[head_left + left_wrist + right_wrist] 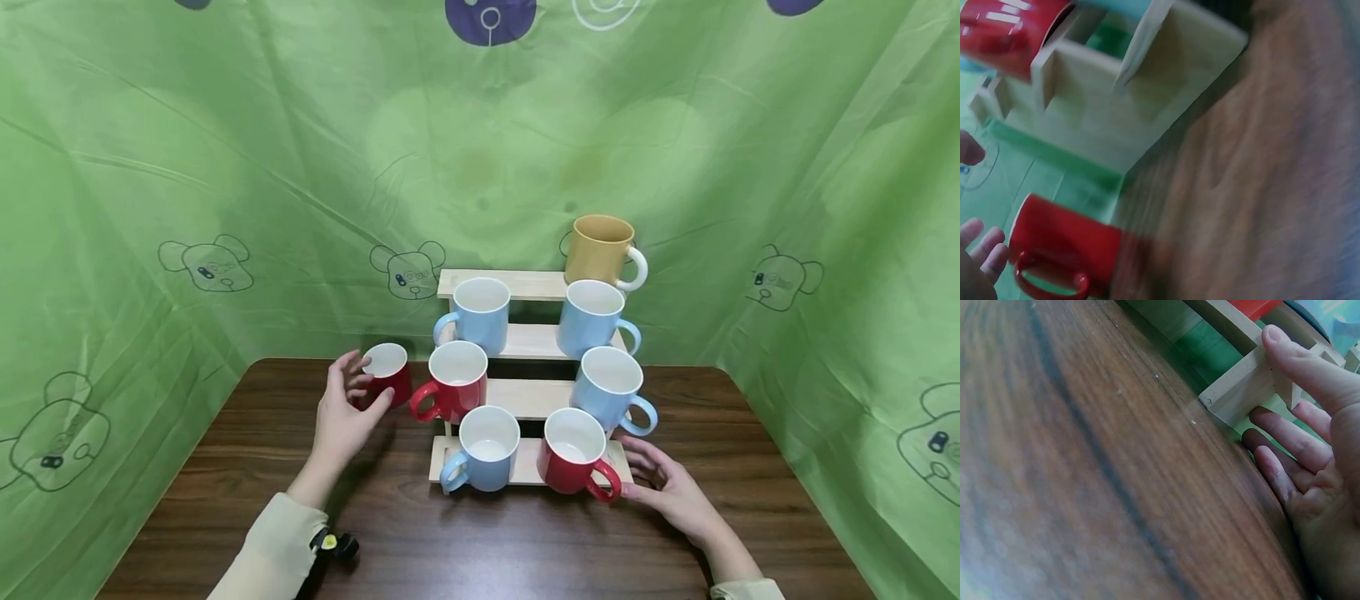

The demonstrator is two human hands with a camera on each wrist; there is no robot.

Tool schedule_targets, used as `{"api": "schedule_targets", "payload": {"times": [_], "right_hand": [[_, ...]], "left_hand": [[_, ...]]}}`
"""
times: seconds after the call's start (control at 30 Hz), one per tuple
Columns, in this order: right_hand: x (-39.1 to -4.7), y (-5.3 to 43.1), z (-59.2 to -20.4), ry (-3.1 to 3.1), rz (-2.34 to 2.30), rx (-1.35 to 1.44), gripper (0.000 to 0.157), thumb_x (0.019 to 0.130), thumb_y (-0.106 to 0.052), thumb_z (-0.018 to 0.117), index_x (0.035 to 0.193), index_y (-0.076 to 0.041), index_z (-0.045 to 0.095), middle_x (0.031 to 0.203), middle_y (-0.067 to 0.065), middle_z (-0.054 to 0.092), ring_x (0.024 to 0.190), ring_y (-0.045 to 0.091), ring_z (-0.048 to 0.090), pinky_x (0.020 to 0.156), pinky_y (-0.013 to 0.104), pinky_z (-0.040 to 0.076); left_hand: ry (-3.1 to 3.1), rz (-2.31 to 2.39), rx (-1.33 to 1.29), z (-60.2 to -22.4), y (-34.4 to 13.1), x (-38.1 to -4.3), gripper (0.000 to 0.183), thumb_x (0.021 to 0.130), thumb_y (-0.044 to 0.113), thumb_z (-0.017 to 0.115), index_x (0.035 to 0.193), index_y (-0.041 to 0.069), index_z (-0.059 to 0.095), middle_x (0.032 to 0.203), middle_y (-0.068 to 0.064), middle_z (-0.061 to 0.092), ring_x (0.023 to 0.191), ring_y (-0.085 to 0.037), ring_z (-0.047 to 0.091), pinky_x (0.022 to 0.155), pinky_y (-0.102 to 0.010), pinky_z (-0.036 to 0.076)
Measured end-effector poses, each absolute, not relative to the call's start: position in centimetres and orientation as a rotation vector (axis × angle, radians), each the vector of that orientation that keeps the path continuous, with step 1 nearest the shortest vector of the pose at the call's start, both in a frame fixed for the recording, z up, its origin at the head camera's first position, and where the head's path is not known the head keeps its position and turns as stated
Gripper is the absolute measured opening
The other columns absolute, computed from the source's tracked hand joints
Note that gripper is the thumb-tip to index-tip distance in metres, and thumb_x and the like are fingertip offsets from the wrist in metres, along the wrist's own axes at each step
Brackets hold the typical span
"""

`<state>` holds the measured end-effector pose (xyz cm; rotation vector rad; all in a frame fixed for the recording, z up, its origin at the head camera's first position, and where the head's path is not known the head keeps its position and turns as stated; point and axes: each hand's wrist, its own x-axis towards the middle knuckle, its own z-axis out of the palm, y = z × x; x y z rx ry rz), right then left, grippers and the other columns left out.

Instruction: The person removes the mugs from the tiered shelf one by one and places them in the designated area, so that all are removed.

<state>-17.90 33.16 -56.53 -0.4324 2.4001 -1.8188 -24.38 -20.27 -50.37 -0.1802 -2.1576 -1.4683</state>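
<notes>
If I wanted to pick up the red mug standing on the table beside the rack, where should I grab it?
Probably by its handle, coming from the left. The red mug stands upright, and the left wrist view shows the handle jutting out away from the wooden rack, so that side looks easier.

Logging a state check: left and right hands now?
Left hand: open beside the red mug on the table, not gripping it.
Right hand: open at the rack's right end; contact unclear.
</notes>
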Motion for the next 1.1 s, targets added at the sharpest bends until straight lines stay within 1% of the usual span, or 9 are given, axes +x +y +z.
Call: {"api": "schedule_targets", "payload": {"times": [0.1, 0.2, 0.4, 0.5, 0.6, 0.7, 0.77, 0.97, 1.1], "right_hand": [[-17.9, 33.0, -56.5, 2.406, -1.813, -0.415, 0.069, 0.098, -0.001, 0.079, 0.159, 0.002, 0.047, 0.144, 0.025, 0.067, 0.122, 0.007, 0.069, 0.098, 0.023, 0.057], [-17.9, 33.0, -56.4, 2.399, -1.814, -0.408, 0.069, 0.098, -0.001, 0.080, 0.159, 0.002, 0.046, 0.143, 0.022, 0.068, 0.121, 0.007, 0.069, 0.098, 0.023, 0.057], [-18.0, 33.1, -56.4, 2.403, -1.804, -0.420, 0.071, 0.097, -0.002, 0.081, 0.159, 0.002, 0.046, 0.145, 0.025, 0.066, 0.122, 0.007, 0.069, 0.098, 0.023, 0.058], [-18.1, 33.1, -56.4, 2.404, -1.804, -0.418, 0.071, 0.097, -0.003, 0.081, 0.159, 0.002, 0.046, 0.146, 0.027, 0.065, 0.122, 0.007, 0.069, 0.098, 0.023, 0.057], [-18.1, 33.3, -56.4, 2.403, -1.802, -0.420, 0.071, 0.098, -0.003, 0.081, 0.160, 0.002, 0.045, 0.145, 0.028, 0.065, 0.122, 0.007, 0.069, 0.098, 0.024, 0.057], [-18.0, 33.5, -56.3, 2.405, -1.807, -0.412, 0.072, 0.098, -0.002, 0.081, 0.160, 0.001, 0.045, 0.145, 0.027, 0.065, 0.122, 0.007, 0.069, 0.098, 0.024, 0.058], [-18.0, 33.6, -56.3, 2.410, -1.808, -0.405, 0.071, 0.097, -0.002, 0.081, 0.160, 0.001, 0.046, 0.145, 0.025, 0.066, 0.121, 0.007, 0.069, 0.098, 0.023, 0.057], [-18.1, 33.6, -56.4, 2.408, -1.807, -0.406, 0.072, 0.097, -0.002, 0.081, 0.160, 0.001, 0.046, 0.146, 0.025, 0.065, 0.122, 0.006, 0.069, 0.098, 0.023, 0.058], [-18.2, 33.3, -56.5, 2.398, -1.795, -0.402, 0.072, 0.097, -0.004, 0.082, 0.160, 0.001, 0.046, 0.147, 0.028, 0.063, 0.122, 0.006, 0.069, 0.098, 0.023, 0.057]], "left_hand": [[-2.161, -1.557, -0.200, -51.2, -19.5, -23.4, 0.070, 0.093, 0.000, 0.084, 0.153, 0.001, 0.049, 0.143, -0.020, 0.069, 0.115, -0.044, 0.069, 0.089, -0.028, 0.058], [-2.190, -1.637, -0.240, -51.8, -18.6, -22.3, 0.065, 0.095, -0.002, 0.080, 0.152, 0.001, 0.050, 0.142, -0.021, 0.069, 0.115, -0.045, 0.071, 0.086, -0.023, 0.059], [-2.231, -1.795, -0.313, -52.5, -17.3, -20.6, 0.066, 0.093, -0.010, 0.074, 0.153, 0.002, 0.048, 0.145, -0.022, 0.066, 0.115, -0.038, 0.072, 0.089, -0.027, 0.061], [-2.230, -1.863, -0.279, -52.8, -16.9, -20.3, 0.066, 0.092, -0.012, 0.070, 0.153, 0.001, 0.048, 0.143, -0.023, 0.066, 0.115, -0.044, 0.070, 0.091, -0.027, 0.060], [-2.237, -1.897, -0.252, -53.2, -16.5, -20.1, 0.065, 0.092, -0.011, 0.070, 0.152, -0.001, 0.049, 0.142, -0.024, 0.067, 0.116, -0.050, 0.069, 0.093, -0.027, 0.059], [-2.246, -1.944, -0.266, -53.3, -15.9, -19.9, 0.065, 0.093, -0.009, 0.071, 0.153, 0.001, 0.049, 0.141, -0.024, 0.067, 0.119, -0.052, 0.067, 0.096, -0.028, 0.059], [-2.241, -1.987, -0.296, -53.2, -15.5, -19.8, 0.064, 0.094, -0.009, 0.071, 0.153, 0.001, 0.048, 0.141, -0.026, 0.066, 0.120, -0.052, 0.067, 0.098, -0.028, 0.059], [-2.241, -2.090, -0.426, -53.4, -15.2, -19.0, 0.059, 0.095, -0.010, 0.069, 0.148, -0.007, 0.045, 0.146, -0.037, 0.060, 0.121, -0.053, 0.067, 0.097, -0.024, 0.058], [-2.250, -2.088, -0.491, -54.0, -15.4, -18.6, 0.060, 0.094, -0.010, 0.071, 0.147, -0.006, 0.044, 0.148, -0.035, 0.059, 0.122, -0.050, 0.066, 0.098, -0.027, 0.058]]}}
